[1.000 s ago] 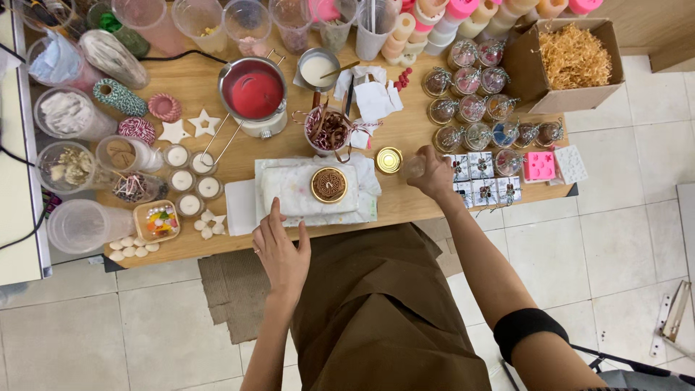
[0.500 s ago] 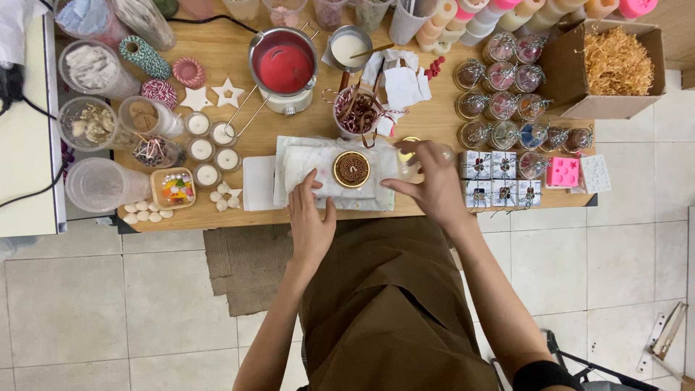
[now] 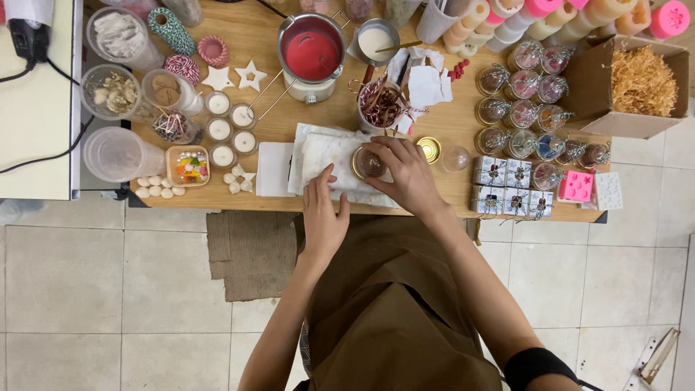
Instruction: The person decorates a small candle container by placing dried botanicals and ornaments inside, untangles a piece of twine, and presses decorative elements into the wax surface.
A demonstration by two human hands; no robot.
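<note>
A small round jar with dark brown contents [image 3: 368, 164] stands on a white cloth [image 3: 318, 156] at the front of the wooden table [image 3: 434, 127]. My right hand [image 3: 405, 172] curls around the jar from the right, fingers touching its rim. My left hand [image 3: 322, 213] hovers just left of and below the jar, fingers together and slightly apart from it, over the cloth's front edge. A gold lid [image 3: 428, 149] lies right of my right hand, and a clear dome lid [image 3: 455, 158] lies beyond it.
A pot of red wax [image 3: 311, 52] and a cup of white wax [image 3: 376, 40] stand behind the cloth. Several decorated jars [image 3: 521, 108] and small gift boxes [image 3: 507, 177] fill the right. A box of straw [image 3: 641, 80], tealights [image 3: 224, 134] and plastic tubs [image 3: 116, 152] also stand there.
My right hand moved left from the gold lid onto the jar. My left hand rose from the table edge toward the jar. The camera view shifted slightly.
</note>
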